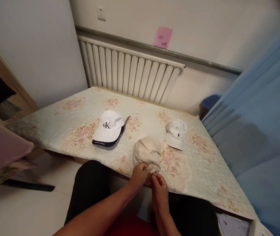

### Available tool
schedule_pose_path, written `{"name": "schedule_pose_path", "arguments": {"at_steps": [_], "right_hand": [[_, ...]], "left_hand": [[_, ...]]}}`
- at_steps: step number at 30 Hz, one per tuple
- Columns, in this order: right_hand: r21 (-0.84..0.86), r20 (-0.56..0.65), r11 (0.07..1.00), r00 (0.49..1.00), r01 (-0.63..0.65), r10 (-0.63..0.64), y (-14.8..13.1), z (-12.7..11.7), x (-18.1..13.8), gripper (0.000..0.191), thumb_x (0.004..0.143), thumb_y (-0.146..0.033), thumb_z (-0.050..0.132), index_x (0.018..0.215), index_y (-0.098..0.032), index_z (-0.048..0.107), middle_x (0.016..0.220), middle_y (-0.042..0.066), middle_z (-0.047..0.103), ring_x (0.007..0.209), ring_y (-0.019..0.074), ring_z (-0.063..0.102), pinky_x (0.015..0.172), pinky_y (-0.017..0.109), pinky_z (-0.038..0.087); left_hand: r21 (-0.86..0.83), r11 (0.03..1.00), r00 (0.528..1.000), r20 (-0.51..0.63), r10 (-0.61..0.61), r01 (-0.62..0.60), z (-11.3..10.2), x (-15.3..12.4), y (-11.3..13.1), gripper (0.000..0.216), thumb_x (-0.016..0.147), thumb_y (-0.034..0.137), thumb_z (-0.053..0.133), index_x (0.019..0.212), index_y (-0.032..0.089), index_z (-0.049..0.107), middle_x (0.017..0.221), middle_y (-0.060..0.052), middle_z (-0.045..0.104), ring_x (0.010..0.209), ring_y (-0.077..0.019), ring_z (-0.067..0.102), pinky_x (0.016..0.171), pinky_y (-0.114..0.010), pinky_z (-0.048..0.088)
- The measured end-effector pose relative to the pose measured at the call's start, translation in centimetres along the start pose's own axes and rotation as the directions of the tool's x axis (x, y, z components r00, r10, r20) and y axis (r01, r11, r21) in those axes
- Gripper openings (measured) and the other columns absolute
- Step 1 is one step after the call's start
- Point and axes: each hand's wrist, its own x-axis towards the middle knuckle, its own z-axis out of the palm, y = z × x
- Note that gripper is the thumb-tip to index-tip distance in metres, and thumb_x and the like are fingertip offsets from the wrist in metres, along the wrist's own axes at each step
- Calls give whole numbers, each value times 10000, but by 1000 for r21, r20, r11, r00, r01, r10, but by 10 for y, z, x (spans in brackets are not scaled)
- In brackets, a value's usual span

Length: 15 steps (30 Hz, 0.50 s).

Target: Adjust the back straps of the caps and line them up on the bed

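Note:
A beige cap [147, 151] lies at the front edge of the table, its strap end turned toward me. My left hand [140, 174] is closed on the cap's near edge, thumb on top. Close beside it, my right hand [159, 187] pinches the strap end, where a small dark piece shows between the fingertips. A white cap with black CK lettering [109, 126] rests at the left on top of a darker cap [116, 141], mostly hidden but for its brim. Right of the beige cap sits another white cap [176, 132] with a small dark logo.
The table wears a floral cloth [140, 105]. Behind it stand a white radiator [132, 73] and a wall with a pink note [163, 37]. A blue curtain [260, 131] hangs at the right, with a dark blue object [209, 103] beside it. Pink fabric [4, 147] is at the left.

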Motion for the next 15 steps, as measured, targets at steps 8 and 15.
{"name": "schedule_pose_path", "arguments": {"at_steps": [8, 15], "right_hand": [[-95, 57, 995, 998, 39, -34, -7, 1, -6, 303, 626, -308, 745, 877, -205, 609, 603, -56, 596, 596, 134, 561, 614, 251, 441], [69, 24, 997, 999, -46, 44, -5, 3, 0, 218, 637, -346, 731, 743, -186, 628, 646, -34, 628, 594, 126, 563, 566, 234, 432]], "left_hand": [[-29, 999, 999, 36, -17, 18, -1, 0, 0, 106, 701, 269, 529, 674, 170, 503, 551, 49, 475, 501, -92, 453, 482, -204, 356], [-48, 999, 997, 78, -23, 26, -3, 1, -4, 187, 703, 350, 537, 682, 170, 492, 525, 57, 455, 476, -91, 441, 474, -211, 359]]}}
